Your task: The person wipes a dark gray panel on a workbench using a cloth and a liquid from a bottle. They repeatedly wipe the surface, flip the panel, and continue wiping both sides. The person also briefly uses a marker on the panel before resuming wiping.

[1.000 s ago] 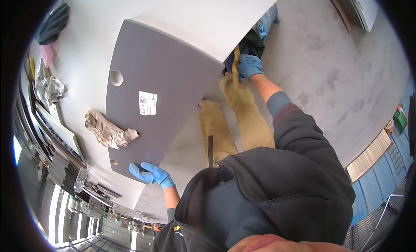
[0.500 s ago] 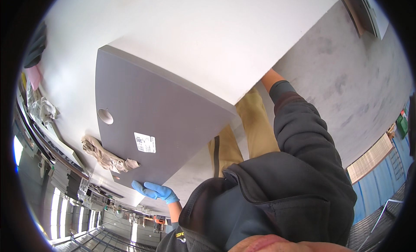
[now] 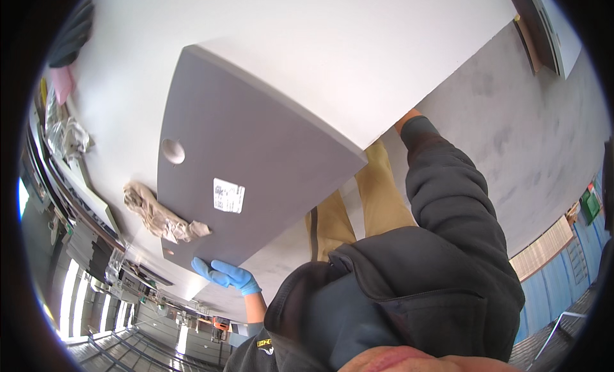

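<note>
A grey panel (image 3: 275,154) with a curved far edge lies on the white worktop (image 3: 307,46). It has a round hole near that edge and a white label (image 3: 228,195). My left hand (image 3: 225,276), in a blue glove, grips the panel's edge at its near left corner, fingers pointing left. Next to it, a crumpled beige rag (image 3: 163,217) rests partly on the panel and partly on the worktop. My right hand is hidden behind the worktop's right edge; only the forearm (image 3: 441,154) and a bit of bare wrist show.
Dark gloves (image 3: 71,33), a pink cloth (image 3: 62,84) and clear plastic wrap (image 3: 70,138) lie along the far left. Leaning boards (image 3: 547,33) stand at the upper right, over the grey floor (image 3: 505,129). A blue panelled surface (image 3: 553,282) is at the lower right.
The panel has turned slightly clockwise and slid right past the rag, with my left hand still at its corner. The whole view has also shifted. My right hand stays hidden.
</note>
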The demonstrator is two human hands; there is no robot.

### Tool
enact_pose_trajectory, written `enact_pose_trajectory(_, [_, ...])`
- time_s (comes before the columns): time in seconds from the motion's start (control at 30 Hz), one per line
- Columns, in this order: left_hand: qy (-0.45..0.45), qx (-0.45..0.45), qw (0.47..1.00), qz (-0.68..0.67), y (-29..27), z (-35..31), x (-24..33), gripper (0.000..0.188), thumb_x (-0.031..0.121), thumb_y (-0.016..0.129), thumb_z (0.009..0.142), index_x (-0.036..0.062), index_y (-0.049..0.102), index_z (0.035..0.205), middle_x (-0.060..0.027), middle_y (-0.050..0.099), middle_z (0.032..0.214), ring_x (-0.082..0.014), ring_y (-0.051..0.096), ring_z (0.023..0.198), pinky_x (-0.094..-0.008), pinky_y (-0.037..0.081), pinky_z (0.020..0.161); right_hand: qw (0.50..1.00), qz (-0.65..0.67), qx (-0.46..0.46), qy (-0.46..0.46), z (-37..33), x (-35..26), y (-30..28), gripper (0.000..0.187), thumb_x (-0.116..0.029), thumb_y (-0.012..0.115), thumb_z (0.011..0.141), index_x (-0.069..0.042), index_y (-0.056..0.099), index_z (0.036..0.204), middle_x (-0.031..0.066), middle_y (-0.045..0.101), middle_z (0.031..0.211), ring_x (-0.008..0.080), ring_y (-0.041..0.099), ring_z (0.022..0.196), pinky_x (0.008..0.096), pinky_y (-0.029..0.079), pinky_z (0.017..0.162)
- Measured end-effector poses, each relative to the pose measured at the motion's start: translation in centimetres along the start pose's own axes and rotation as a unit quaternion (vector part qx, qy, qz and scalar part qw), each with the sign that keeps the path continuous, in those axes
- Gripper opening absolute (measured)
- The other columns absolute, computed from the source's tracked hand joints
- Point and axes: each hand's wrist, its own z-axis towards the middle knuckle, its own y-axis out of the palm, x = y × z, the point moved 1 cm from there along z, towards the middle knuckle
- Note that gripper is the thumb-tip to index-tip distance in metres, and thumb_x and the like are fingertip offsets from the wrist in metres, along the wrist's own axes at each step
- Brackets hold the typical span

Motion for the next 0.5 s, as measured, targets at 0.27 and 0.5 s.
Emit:
enact_pose_trajectory(0.27, [0.024,0.064,0.997,0.025,0.5,-0.1,0.6,0.058,0.030,0.056,0.107,-0.0081,0.050,0.149,-0.0254,0.047,0.158,-0.0397,0.041,0.149,-0.0509,0.027,0.127,0.997,0.011,0.007,-0.072,-8.6,-7.4,-9.0,0.026,-0.026,0.066,0.092,-0.006,0.076,0.106,0.0191,0.072,0.125,0.0379,0.070,0.112,0.0440,0.056,0.096])
enact_pose_trajectory(0.5, [0.031,0.090,0.994,0.056,0.3,0.3,1.0,0.059,0.034,0.064,0.100,-0.0027,0.057,0.146,-0.0281,0.050,0.155,-0.0467,0.043,0.146,-0.0586,0.031,0.122,0.978,0.168,0.121,0.038,-22.7,-12.5,-23.0,0.035,-0.029,0.070,0.094,-0.004,0.074,0.117,0.0198,0.074,0.123,0.0390,0.071,0.108,0.0452,0.057,0.092])
